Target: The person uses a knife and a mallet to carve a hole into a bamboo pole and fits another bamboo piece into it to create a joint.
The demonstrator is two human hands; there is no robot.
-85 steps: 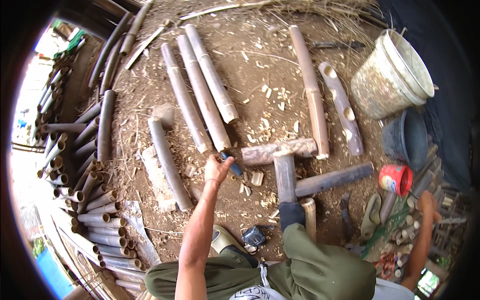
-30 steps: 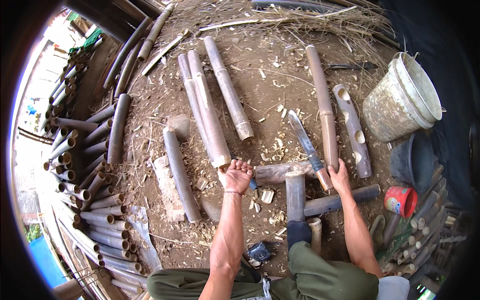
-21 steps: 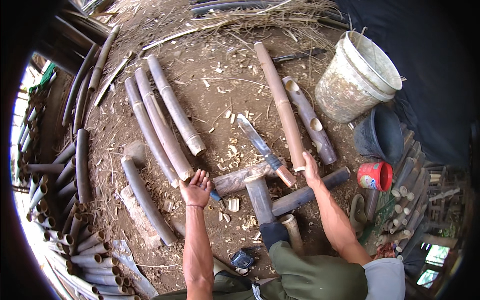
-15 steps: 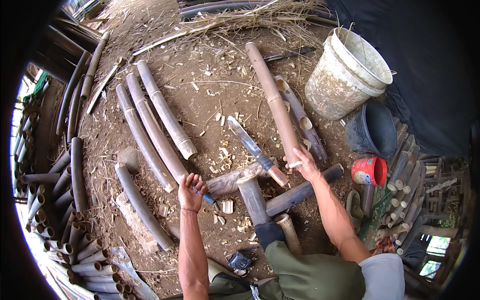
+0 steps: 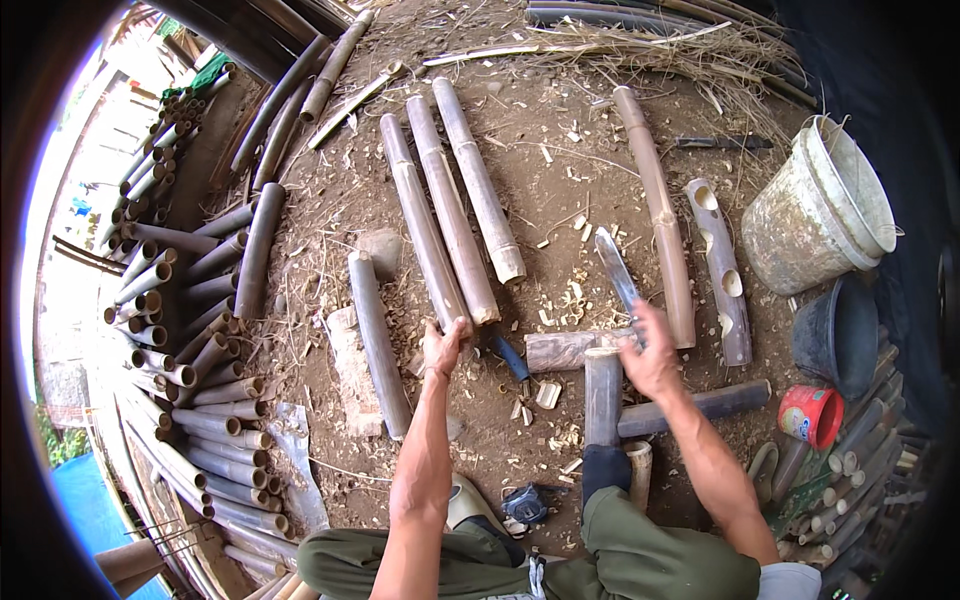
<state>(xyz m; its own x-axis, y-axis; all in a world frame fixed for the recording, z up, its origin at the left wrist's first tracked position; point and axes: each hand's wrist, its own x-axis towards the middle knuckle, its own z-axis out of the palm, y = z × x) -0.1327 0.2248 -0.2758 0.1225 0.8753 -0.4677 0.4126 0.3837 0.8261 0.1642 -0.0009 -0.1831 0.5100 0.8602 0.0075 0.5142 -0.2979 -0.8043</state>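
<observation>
My left hand [image 5: 443, 345] is closed around the lower end of a bamboo pole [image 5: 418, 215], the leftmost of three lying side by side. Close to its right are the middle pole [image 5: 455, 210] and the right-hand pole [image 5: 478, 180]. My right hand [image 5: 652, 355], blurred by motion, is over the handle of a machete [image 5: 618, 268]; whether its fingers grip is unclear. The blade points away from me, beside a thick bamboo pole [image 5: 655, 215] lying on the ground. A blue-handled tool [image 5: 512, 358] lies just right of my left hand.
A short log [image 5: 570, 351] and bamboo posts [image 5: 603, 395] are before my knees. A notched bamboo piece [image 5: 720, 275], white bucket [image 5: 800, 215], dark bucket [image 5: 835, 335] and red tub [image 5: 810, 415] are at right. Stacked bamboo [image 5: 225, 440] fills the left; chips litter the ground.
My right hand has let go of the thick bamboo pole, now lying on the ground, and moved to the machete handle. My left hand has closed on the leftmost pole's end. The view has shifted left.
</observation>
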